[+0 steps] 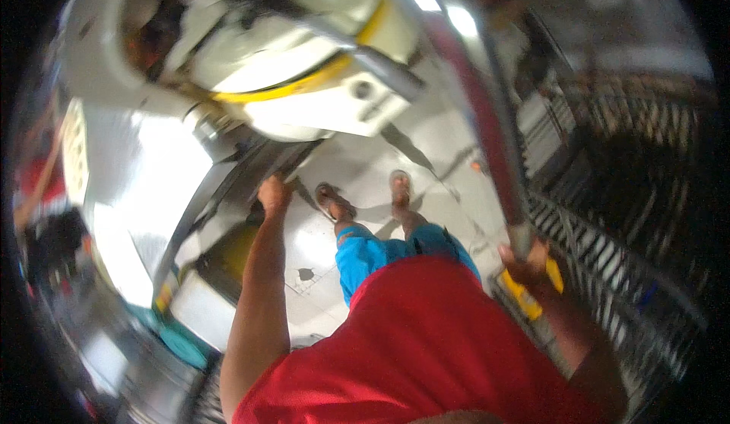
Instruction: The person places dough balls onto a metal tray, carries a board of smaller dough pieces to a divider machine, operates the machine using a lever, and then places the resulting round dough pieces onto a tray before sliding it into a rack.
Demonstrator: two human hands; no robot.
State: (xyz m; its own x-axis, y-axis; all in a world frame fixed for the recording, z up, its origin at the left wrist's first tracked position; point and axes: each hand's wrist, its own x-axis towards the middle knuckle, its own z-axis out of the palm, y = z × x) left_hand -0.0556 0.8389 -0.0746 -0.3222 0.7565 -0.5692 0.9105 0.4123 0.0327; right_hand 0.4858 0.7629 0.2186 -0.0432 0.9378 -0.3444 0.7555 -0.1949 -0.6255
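Note:
My right hand (525, 260) is closed around the grey lower end of a long pole (483, 112). The pole is dark red higher up and slants up and away to the left, blurred. My left hand (274, 193) is closed, lower down to the left, against a dark long edge below a white machine (312, 89). What its fingers grip is hidden. The machine has a yellow band and a grey handle-like lever (388, 70) that points right.
A shiny metal-topped table (152, 173) stands on the left. Slatted metal racks (608, 249) line the right side, with a yellow object (525, 291) beside them. My feet stand on a pale tiled floor (304, 234) that has a drain.

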